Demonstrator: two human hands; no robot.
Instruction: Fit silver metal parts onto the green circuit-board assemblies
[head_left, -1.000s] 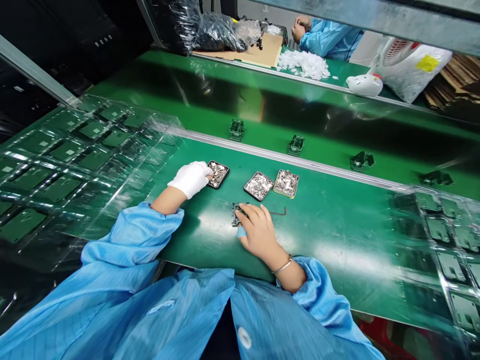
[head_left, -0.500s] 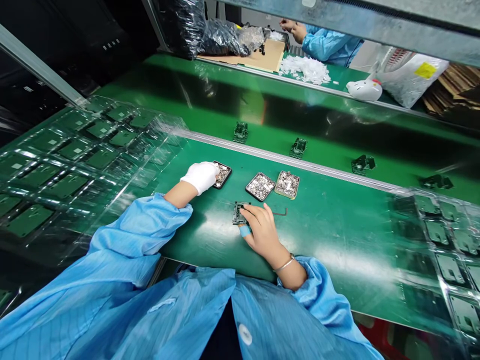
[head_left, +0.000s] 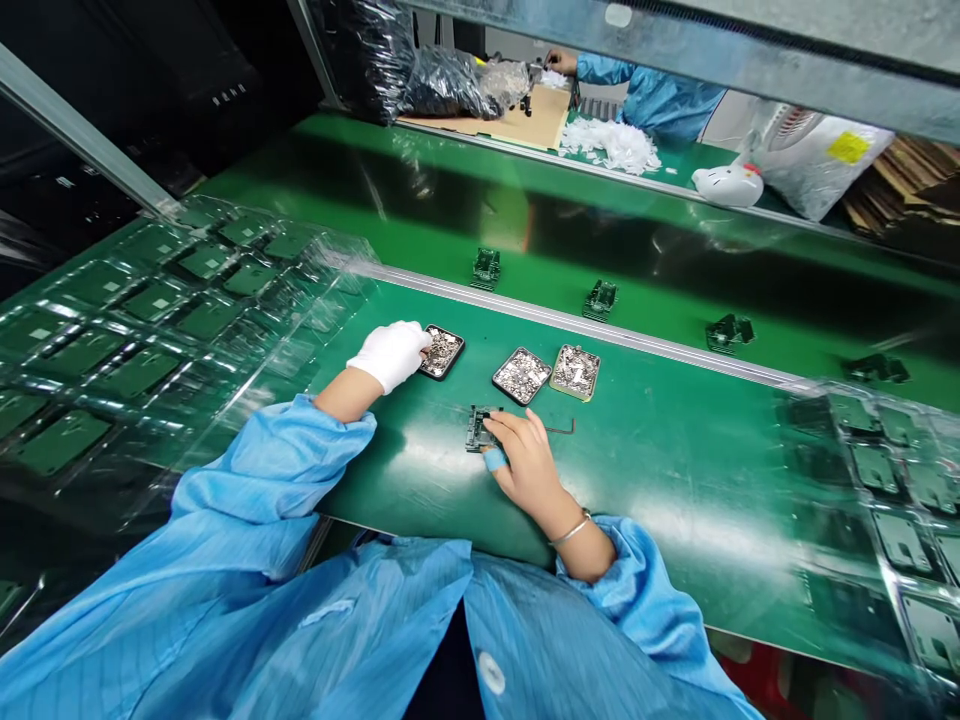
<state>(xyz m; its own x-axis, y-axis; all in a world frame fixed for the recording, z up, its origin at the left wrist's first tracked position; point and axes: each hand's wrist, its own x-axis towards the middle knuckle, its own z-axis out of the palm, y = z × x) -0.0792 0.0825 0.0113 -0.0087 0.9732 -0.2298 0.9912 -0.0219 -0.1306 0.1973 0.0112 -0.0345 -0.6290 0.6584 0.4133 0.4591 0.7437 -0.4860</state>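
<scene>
My left hand (head_left: 391,354), in a white glove with bare fingertips, is at the left edge of a dark-rimmed tray (head_left: 442,352) of small shiny metal parts. Its fingers are drawn together, and what they pinch, if anything, is too small to make out. My right hand (head_left: 525,458), bare with a blue band on one finger, holds a small green circuit board (head_left: 477,428) on the table between thumb and fingers. Part of the board is hidden under the fingers. Beside that hand lies a thin L-shaped hex key (head_left: 564,431).
Two more trays of metal parts, one dark-rimmed (head_left: 522,376) and one yellowish (head_left: 576,372), stand right of the first. Several board assemblies (head_left: 601,298) sit beyond a metal strip (head_left: 525,306). Clear blister trays with boards flank the table (head_left: 675,480). A co-worker's sleeve (head_left: 667,98) shows behind.
My left hand has drawn back slightly left, from over the tray's parts to its edge. My right hand stays on the circuit board. The co-worker's hand has moved left and down.
</scene>
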